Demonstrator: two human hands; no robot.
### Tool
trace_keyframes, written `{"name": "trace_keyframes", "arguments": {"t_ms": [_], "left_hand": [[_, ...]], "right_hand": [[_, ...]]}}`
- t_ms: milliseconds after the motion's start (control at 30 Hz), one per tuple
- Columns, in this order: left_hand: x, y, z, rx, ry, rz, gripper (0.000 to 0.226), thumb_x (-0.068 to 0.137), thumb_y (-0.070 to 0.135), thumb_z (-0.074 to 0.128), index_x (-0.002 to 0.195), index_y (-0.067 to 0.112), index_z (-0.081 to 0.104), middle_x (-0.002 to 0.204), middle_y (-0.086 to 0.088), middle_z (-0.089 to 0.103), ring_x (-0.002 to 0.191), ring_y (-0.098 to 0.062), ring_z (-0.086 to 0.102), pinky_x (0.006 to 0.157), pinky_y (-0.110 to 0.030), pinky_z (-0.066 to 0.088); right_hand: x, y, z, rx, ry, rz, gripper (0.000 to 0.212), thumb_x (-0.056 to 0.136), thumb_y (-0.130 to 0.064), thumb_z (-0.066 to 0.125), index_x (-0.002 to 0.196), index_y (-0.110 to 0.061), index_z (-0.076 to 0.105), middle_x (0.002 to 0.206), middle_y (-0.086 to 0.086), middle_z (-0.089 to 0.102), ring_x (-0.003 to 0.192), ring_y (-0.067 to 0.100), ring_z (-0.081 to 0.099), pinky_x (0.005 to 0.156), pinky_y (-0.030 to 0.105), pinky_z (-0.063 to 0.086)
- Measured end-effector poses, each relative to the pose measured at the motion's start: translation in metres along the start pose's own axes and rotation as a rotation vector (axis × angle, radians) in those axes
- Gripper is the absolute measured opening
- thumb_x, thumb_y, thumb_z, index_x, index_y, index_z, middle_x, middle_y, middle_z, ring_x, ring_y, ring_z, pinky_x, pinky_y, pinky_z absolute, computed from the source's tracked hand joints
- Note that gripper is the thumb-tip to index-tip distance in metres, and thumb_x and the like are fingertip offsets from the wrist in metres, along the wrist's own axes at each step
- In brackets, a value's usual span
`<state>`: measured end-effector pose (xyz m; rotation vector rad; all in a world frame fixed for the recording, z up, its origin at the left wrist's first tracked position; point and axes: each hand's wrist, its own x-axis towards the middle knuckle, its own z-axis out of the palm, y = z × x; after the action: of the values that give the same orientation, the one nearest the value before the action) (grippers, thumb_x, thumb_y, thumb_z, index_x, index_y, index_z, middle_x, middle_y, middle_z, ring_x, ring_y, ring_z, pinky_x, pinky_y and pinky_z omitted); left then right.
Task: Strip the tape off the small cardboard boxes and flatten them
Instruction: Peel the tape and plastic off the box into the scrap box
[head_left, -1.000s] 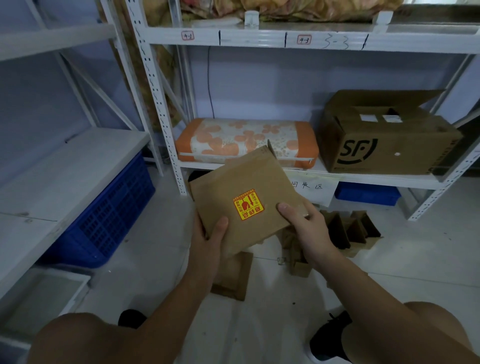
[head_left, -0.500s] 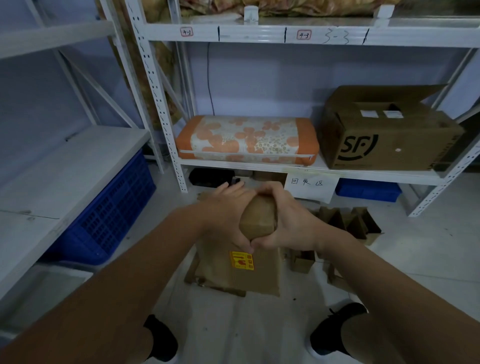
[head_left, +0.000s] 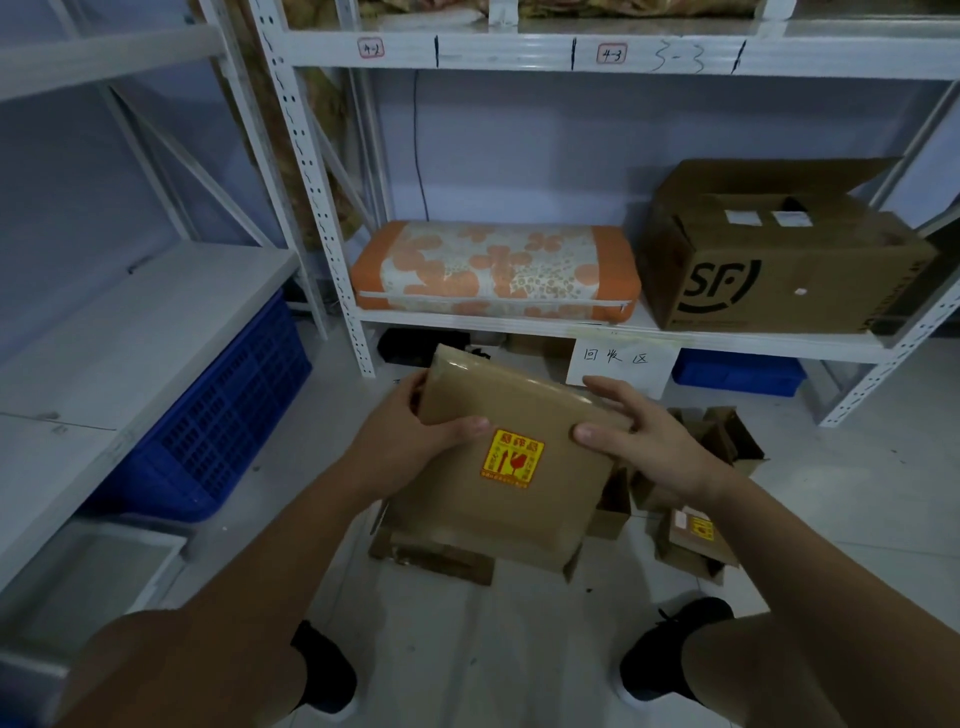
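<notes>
White metal shelving and a pale floor frame the scene. Half a second ago the flattened box was bunched between both fists; now it is held out flat above a stack of flattened cardboard. It is gripped by the left hand and pinched by the right hand. Flattening seems done; stacking is judged next.

flattened box: matt brown cardboard, glossy tape strip at far edge | sticker: possibly glossy paper | shelving: white painted metal | crate: blue plastic | cushion: printed cloth
</notes>
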<state>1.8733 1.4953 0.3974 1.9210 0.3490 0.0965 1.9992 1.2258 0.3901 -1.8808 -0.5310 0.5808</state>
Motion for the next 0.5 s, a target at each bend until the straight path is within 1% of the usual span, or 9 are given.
{"name": "trace_keyframes", "arguments": {"t_ms": [67,133,200,233,300,367,400,433,500], "left_hand": [[-0.003,-0.002,0.007,-0.098,0.035,-0.034,0.1,0.06,0.069,0.082,0.145,0.033,0.045,0.13,0.012,0.062,0.11,-0.008,0.066,0.087,-0.03,0.055],[-0.006,-0.001,0.013,-0.198,0.03,-0.069,0.088,0.067,0.065,0.082,0.141,0.032,0.046,0.131,0.009,0.063,0.108,-0.008,0.067,0.08,-0.024,0.056],[-0.009,0.0,0.013,-0.276,-0.011,-0.078,0.076,0.077,0.058,0.081,0.139,0.032,0.045,0.133,0.007,0.062,0.104,-0.006,0.069,0.074,-0.018,0.056],[-0.01,-0.002,0.01,-0.31,-0.046,-0.075,0.072,0.08,0.052,0.078,0.141,0.03,0.045,0.134,0.006,0.061,0.103,-0.006,0.07,0.073,-0.016,0.057],[-0.012,-0.003,0.004,-0.352,-0.103,-0.057,0.077,0.082,0.049,0.081,0.144,0.026,0.043,0.135,0.005,0.061,0.105,-0.003,0.07,0.076,-0.017,0.057],[-0.013,-0.001,0.002,-0.328,-0.065,-0.044,0.093,0.067,0.056,0.082,0.145,0.025,0.043,0.135,0.005,0.06,0.108,-0.008,0.069,0.079,-0.021,0.059],[-0.013,0.001,0.002,-0.275,-0.014,-0.041,0.099,0.063,0.06,0.085,0.145,0.025,0.043,0.135,0.007,0.059,0.11,-0.011,0.068,0.081,-0.023,0.059],[-0.012,0.001,0.004,-0.213,0.039,-0.036,0.099,0.063,0.06,0.089,0.143,0.026,0.042,0.133,0.01,0.057,0.111,-0.009,0.065,0.082,-0.023,0.057],[-0.012,0.0,0.009,-0.113,0.135,-0.024,0.089,0.071,0.05,0.089,0.14,0.031,0.038,0.126,0.019,0.051,0.108,-0.002,0.057,0.08,-0.019,0.049]], "right_hand": [[-0.001,0.0,0.004,0.189,0.04,0.018,0.069,0.077,-0.054,0.08,0.138,-0.045,0.05,0.135,-0.003,0.052,0.113,0.018,0.064,0.088,0.031,0.058],[0.001,-0.001,0.007,0.355,0.064,0.036,0.062,0.078,-0.049,0.079,0.135,-0.049,0.054,0.134,0.002,0.054,0.113,0.025,0.065,0.092,0.041,0.059],[0.002,-0.004,0.006,0.426,0.073,0.044,0.061,0.078,-0.05,0.082,0.133,-0.05,0.056,0.134,0.005,0.057,0.113,0.028,0.067,0.089,0.042,0.06],[0.003,-0.004,0.004,0.451,0.059,0.051,0.063,0.076,-0.049,0.079,0.134,-0.049,0.055,0.134,0.006,0.058,0.114,0.029,0.066,0.088,0.042,0.059],[0.002,-0.003,0.001,0.495,0.014,0.066,0.066,0.076,-0.046,0.076,0.138,-0.047,0.053,0.134,0.007,0.059,0.116,0.03,0.065,0.09,0.043,0.058],[0.002,-0.001,0.001,0.484,0.003,0.089,0.068,0.082,-0.046,0.078,0.143,-0.046,0.048,0.137,0.005,0.058,0.119,0.028,0.063,0.091,0.04,0.055],[0.003,0.0,0.004,0.438,0.037,0.1,0.07,0.083,-0.046,0.078,0.146,-0.044,0.046,0.14,0.002,0.055,0.121,0.026,0.06,0.092,0.037,0.053],[0.005,0.001,0.006,0.354,0.098,0.095,0.072,0.084,-0.045,0.077,0.148,-0.041,0.045,0.144,0.0,0.053,0.124,0.023,0.057,0.094,0.035,0.05],[0.009,0.002,0.012,0.133,0.226,0.015,0.071,0.087,-0.039,0.076,0.15,-0.035,0.044,0.148,-0.005,0.05,0.131,0.017,0.052,0.098,0.033,0.046]]}}
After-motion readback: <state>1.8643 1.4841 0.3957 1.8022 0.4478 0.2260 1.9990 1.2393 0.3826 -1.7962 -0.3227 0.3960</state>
